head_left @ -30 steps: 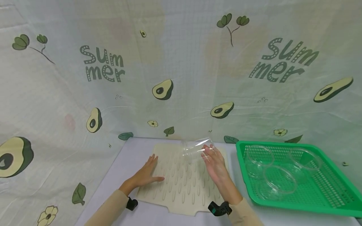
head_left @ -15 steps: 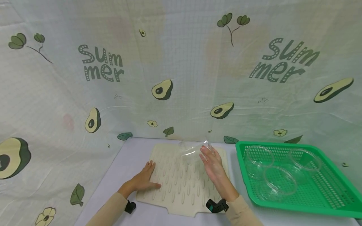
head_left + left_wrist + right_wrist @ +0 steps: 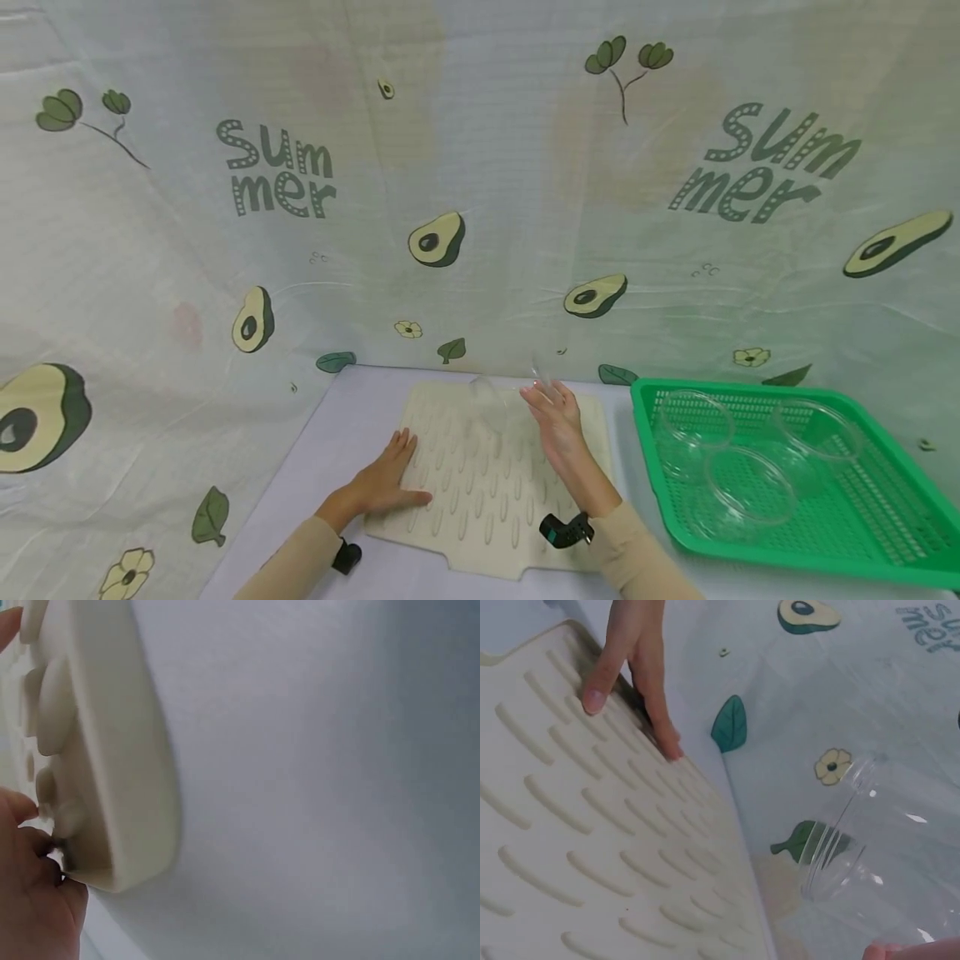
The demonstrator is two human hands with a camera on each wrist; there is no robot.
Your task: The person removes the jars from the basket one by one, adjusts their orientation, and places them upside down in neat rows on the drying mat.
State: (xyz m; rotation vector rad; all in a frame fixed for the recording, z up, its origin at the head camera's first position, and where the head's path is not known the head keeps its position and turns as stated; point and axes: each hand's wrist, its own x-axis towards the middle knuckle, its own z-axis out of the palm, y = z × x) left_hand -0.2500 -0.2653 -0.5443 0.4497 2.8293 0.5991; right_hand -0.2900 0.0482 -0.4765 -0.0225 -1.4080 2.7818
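Observation:
A clear, threaded-neck jar [image 3: 900, 840] is held on its side in my right hand [image 3: 561, 429], above the far right part of a beige ridged mat [image 3: 480, 554]. Its rim faces left in the head view, and the mat's ridges show through it. My left hand [image 3: 382, 483] rests on the mat's left edge with fingers extended and thumb spread toward the middle. Close by in the left wrist view are the mat's raised rim [image 3: 131, 765] and rounded ridges [image 3: 56, 709]. Only a fingertip [image 3: 881, 951] of my right hand shows in the right wrist view.
To the right stands a green plastic basket [image 3: 652, 492] with slotted sides. Three clear jars stand upright in it, the nearest jar [image 3: 750, 492] toward its front left. A printed cloth [image 3: 480, 167] hangs behind the white table [image 3: 322, 442].
My right hand has moved slightly left and turned the jar, so its rim now shows as a rounder opening. My left hand has slid slightly toward me along the mat's edge.

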